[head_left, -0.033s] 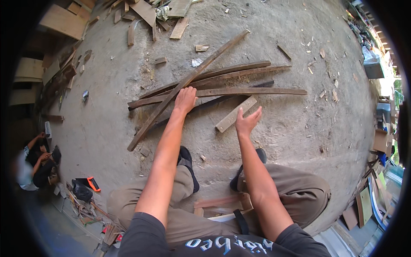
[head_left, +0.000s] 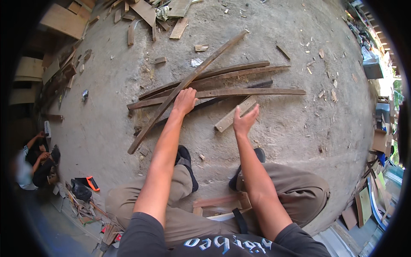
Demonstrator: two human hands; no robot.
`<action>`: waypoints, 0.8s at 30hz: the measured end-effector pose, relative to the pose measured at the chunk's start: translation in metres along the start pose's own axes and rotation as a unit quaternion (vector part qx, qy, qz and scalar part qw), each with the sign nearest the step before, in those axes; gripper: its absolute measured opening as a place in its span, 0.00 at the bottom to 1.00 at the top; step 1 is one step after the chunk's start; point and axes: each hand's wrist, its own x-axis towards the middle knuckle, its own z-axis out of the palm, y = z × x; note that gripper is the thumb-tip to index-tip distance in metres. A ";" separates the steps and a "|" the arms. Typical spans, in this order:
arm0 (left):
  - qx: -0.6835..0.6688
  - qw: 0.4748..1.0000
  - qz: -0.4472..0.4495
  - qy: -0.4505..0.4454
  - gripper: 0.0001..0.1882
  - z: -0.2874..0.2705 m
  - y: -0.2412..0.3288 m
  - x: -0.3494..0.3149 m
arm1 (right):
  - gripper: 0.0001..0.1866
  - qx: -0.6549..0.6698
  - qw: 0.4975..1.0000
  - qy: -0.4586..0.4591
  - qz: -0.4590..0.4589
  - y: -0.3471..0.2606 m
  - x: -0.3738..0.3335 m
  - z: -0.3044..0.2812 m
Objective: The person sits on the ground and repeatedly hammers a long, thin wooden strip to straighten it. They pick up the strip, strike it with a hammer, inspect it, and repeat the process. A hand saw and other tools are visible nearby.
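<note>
Several long, narrow wooden battens lie crossed on the concrete floor before me. My left hand (head_left: pixel 185 101) is closed around the long diagonal batten (head_left: pixel 218 55), where it crosses over a brown horizontal batten (head_left: pixel 261 91). Two more brown battens, one of them a curved batten (head_left: pixel 246 73), lie beyond it. A dark batten (head_left: pixel 206 104) passes beneath the brown horizontal one. My right hand (head_left: pixel 245 121) is open, thumb and fingers apart, beside a short, thick piece of wood (head_left: pixel 225 122). Whether its fingers touch that piece I cannot tell.
Wood offcuts (head_left: pixel 180 28) are heaped at the far left, with chips scattered about. An orange-handled saw (head_left: pixel 92 183) lies at the near left, close to a seated person (head_left: pixel 32 165). Between my legs is a wooden frame (head_left: pixel 218 200). Boards (head_left: pixel 364 205) lean at the right.
My right hand has shifted slightly left. The near end of the diagonal batten sits a touch lower, with my left hand still on it.
</note>
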 end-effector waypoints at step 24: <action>0.038 0.945 -0.318 -0.065 0.27 -0.143 0.050 -0.187 | 0.29 0.522 0.756 -0.004 0.394 -0.074 -0.014 -0.013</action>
